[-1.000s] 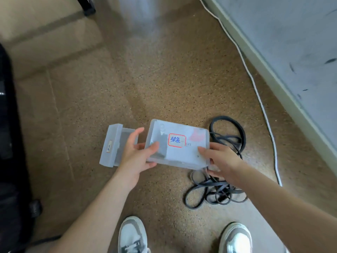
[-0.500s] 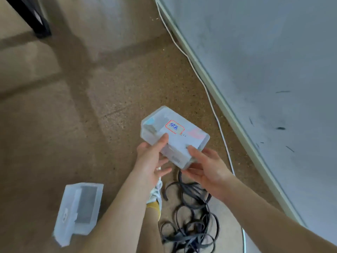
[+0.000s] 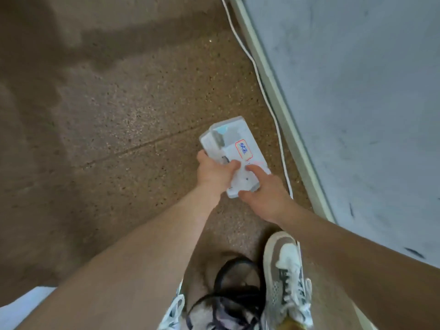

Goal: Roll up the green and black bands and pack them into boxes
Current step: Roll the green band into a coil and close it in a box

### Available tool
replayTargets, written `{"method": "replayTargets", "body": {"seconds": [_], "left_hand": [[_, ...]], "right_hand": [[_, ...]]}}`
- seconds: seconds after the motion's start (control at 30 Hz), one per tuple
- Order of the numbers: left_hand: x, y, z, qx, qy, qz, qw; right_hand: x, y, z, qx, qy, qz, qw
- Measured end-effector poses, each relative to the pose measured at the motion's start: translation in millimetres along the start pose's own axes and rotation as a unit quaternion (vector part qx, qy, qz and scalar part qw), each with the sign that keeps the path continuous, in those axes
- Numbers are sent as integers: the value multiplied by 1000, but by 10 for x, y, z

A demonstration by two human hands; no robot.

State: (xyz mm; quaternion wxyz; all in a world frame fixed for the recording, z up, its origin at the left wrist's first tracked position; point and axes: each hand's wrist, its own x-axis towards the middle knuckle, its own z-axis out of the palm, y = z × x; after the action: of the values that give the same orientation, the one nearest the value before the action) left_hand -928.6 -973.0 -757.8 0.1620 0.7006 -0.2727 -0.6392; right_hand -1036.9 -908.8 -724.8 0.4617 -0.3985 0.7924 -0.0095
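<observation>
The translucent white plastic box [image 3: 232,144], red-bordered label [image 3: 243,150] facing up, is skewed in mid-air, its near end gripped by left hand [image 3: 212,172] and right hand [image 3: 264,194]. Black bands [image 3: 238,294]: loose tangle on the floor [image 3: 119,139].

Left of the box [image 3: 234,151] the brown floor [image 3: 119,127] is wide and bare, and it is bare past the far end of the box too, so a hand can go there. Right of the box the room is tight: a white cable [image 3: 263,91] lies just beside it, then the grey wall [image 3: 357,115] blocks the way. At the near end of the box the left hand [image 3: 214,172] and right hand [image 3: 264,194] hold it (their arms fill that side), and nearer still lie a shoe [image 3: 285,270] and the black bands [image 3: 238,294]
</observation>
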Motion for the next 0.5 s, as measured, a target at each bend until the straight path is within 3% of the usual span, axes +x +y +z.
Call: {"method": "replayTargets", "body": {"seconds": [0.13, 0.17, 0.23, 0.3, 0.37, 0.43, 0.5], "left_hand": [[533, 5, 402, -64, -54, -10, 996], [630, 12, 493, -40, -51, 2, 998], [701, 90, 643, 124, 7, 35, 992], [695, 189, 744, 171, 39, 29, 984], [708, 275, 746, 99, -7, 23, 995], [617, 345, 669, 23, -103, 7, 994], [389, 434, 597, 34, -180, 16, 983]], "right_hand": [[539, 105, -65, -12, 69, -23, 997], [588, 115, -85, -8, 85, -29, 996], [618, 151, -103, -27, 111, -60, 992], [640, 227, -97, -31, 111, -73, 991], [649, 235, -163, -18, 79, -49, 996], [634, 170, -297, -20, 28, -18, 999], [521, 73, -496, 10, 10, 7, 1000]]}}
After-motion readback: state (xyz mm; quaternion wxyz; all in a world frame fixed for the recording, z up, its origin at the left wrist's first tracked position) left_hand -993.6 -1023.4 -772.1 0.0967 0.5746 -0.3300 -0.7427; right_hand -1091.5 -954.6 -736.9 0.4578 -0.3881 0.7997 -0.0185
